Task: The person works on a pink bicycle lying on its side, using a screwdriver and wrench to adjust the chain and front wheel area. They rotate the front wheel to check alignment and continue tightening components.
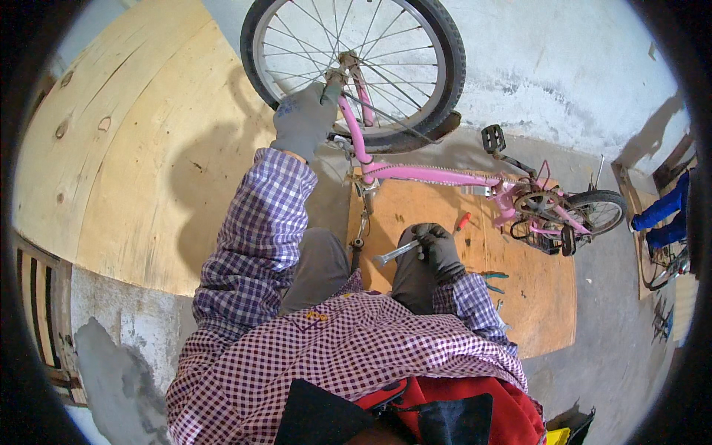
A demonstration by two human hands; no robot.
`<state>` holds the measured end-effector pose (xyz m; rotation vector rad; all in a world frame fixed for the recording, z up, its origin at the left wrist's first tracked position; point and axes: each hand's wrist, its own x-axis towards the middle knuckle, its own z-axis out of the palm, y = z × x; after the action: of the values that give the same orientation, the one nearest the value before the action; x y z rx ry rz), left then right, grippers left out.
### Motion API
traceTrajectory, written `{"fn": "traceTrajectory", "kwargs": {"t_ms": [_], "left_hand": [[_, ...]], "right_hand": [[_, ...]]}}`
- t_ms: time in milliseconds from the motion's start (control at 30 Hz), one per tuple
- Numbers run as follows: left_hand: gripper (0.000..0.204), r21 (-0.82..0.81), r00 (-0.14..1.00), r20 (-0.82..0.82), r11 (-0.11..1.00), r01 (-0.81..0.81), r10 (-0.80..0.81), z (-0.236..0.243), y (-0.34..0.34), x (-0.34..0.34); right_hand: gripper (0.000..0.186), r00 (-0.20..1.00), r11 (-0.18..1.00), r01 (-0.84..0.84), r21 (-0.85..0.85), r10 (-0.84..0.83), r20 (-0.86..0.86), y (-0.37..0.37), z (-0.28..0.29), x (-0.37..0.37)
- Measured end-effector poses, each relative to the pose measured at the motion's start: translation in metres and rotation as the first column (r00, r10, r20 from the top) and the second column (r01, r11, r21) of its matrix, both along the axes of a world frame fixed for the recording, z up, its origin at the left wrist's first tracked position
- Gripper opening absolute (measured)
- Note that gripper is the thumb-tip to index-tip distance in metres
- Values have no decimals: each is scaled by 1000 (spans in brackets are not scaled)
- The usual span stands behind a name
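A pink bicycle (437, 175) lies turned over, its front wheel (454, 74) raised at the top of the view. In a grey work glove, my left hand (305, 119) reaches up to the wheel's hub. Its thumb and fingers close round the axle end (336, 76) beside the pink fork (353, 130); some fingers are hidden. My right hand (439, 252), also gloved, is closed round a silver wrench (395, 253) near my right knee. The wrench's head points left, apart from the bicycle.
Under the bicycle lies a wooden board (541, 311) with a red-handled tool (463, 221) and green-handled pliers (495, 280) on it. A large plywood sheet (148, 148) stands at the left. Behind the wheel is a white wall (549, 67). A person's blue-clad legs (664, 215) show far right.
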<state>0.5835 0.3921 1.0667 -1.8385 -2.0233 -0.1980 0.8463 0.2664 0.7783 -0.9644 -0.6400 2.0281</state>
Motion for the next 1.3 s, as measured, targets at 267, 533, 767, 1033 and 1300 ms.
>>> {"fn": "traceTrajectory", "kwargs": {"t_ms": [267,533,767,1033,1300], "left_hand": [[38,254,941,-190,912,322,-280,7,-17,12],[37,77,995,63,994,-79,74,8,-13,17],[37,245,992,-46,961,129,-121,6,-13,13],[31,257,998,-38,965,53,-45,3,-15,16],[33,214,982,-135,964,160,-133,4,-12,11]], "right_hand": [[13,999,1000,-26,-9,26,-37,0,6,0],[14,1000,999,-21,-33,20,-22,0,9,1],[14,999,999,-25,-28,24,-37,1,8,1],[16,1000,1000,-24,15,24,16,0,2,1],[14,997,999,-42,24,43,-59,3,-3,0]]}}
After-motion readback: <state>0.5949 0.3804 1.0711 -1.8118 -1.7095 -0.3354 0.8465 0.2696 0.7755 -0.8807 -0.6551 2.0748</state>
